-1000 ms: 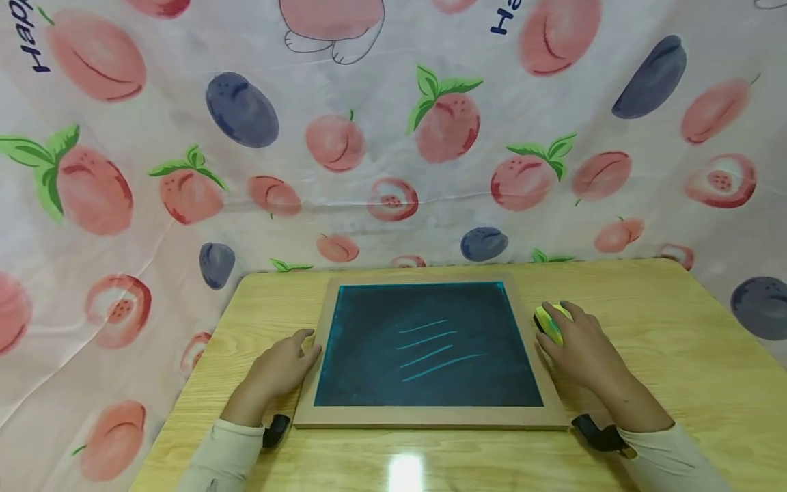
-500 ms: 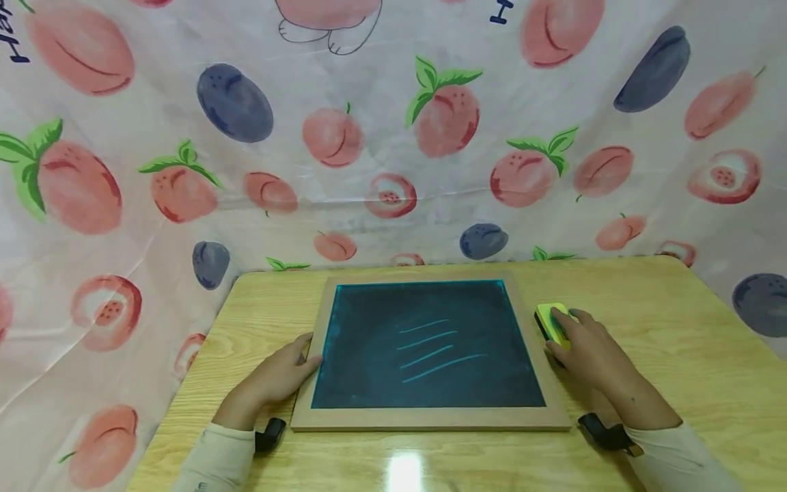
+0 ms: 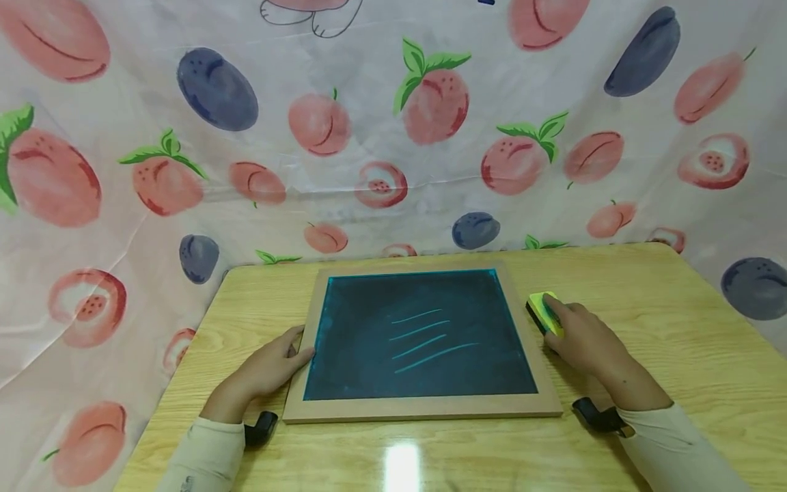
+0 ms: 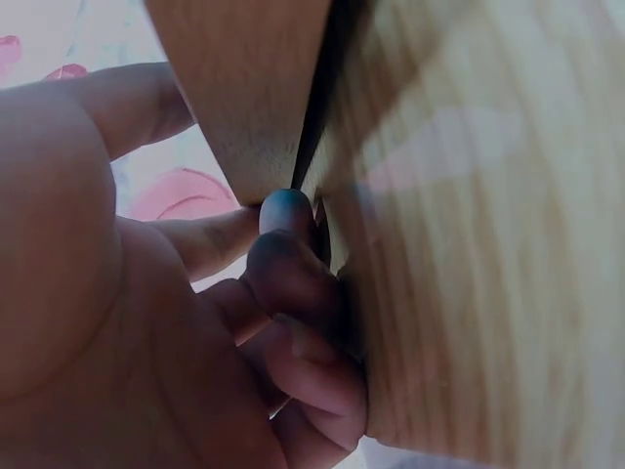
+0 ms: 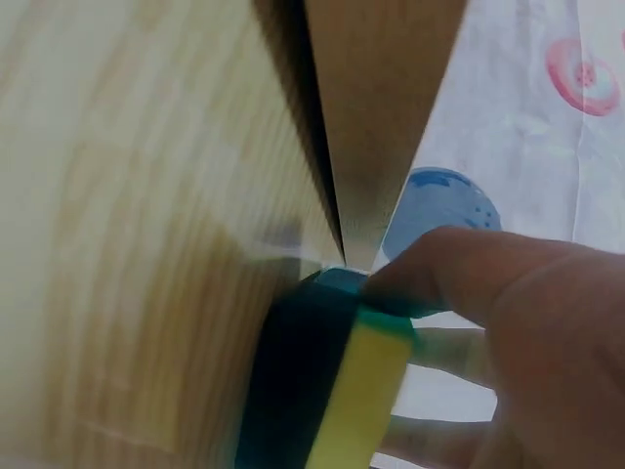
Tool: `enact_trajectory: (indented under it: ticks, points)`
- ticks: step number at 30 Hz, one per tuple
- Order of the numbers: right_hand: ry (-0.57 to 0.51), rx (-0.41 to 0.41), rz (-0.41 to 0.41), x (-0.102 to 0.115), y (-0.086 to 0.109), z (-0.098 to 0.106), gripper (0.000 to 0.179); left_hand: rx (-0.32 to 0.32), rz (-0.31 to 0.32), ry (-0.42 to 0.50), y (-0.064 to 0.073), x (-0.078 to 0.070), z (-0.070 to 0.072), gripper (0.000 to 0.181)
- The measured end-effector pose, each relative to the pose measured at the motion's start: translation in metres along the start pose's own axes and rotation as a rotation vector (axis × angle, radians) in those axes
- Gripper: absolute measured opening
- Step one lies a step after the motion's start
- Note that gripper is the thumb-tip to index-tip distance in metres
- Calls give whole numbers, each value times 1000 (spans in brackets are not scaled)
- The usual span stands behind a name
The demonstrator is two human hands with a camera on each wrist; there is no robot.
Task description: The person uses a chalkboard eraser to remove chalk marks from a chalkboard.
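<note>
L hand (image 3: 268, 369) pinches chalkboard (image 3: 421, 362) edge, thumb atop; R hand (image 3: 589, 343), palm down, grips yel. eraser (image 3: 542, 310).

Head cam: lt wood tbl (image 3: 645, 294) took up btm half approx, glare spot (image 3: 402, 468) at 6 o'clock. Bkgd was whitish cloth (image 3: 375, 82) w/ fruit prints, right behind tbl. Dk blue fruit print (image 3: 217, 89) sat at 10, leafy peach print (image 3: 436, 106) approx 12, halved peach print (image 3: 87, 307) at 9. Outlined feet (image 3: 310, 17) were cut off at 11.
</note>
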State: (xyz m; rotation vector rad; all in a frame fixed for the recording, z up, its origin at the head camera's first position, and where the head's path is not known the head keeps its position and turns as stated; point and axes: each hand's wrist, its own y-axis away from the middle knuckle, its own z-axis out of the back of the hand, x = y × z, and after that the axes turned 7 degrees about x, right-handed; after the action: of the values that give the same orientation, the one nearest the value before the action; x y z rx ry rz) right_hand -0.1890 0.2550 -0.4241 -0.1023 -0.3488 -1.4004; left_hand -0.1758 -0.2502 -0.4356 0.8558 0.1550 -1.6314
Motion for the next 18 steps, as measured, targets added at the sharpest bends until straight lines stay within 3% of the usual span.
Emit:
enact_trajectory:
  ticks: [10,18]
  points:
    - [-1,-58,-3,6,9,13,70,3,10,-20,-3,1,1,79]
    - [26,-83,65,25,17,17,65,-7,0,-35,-2,0,1,77]
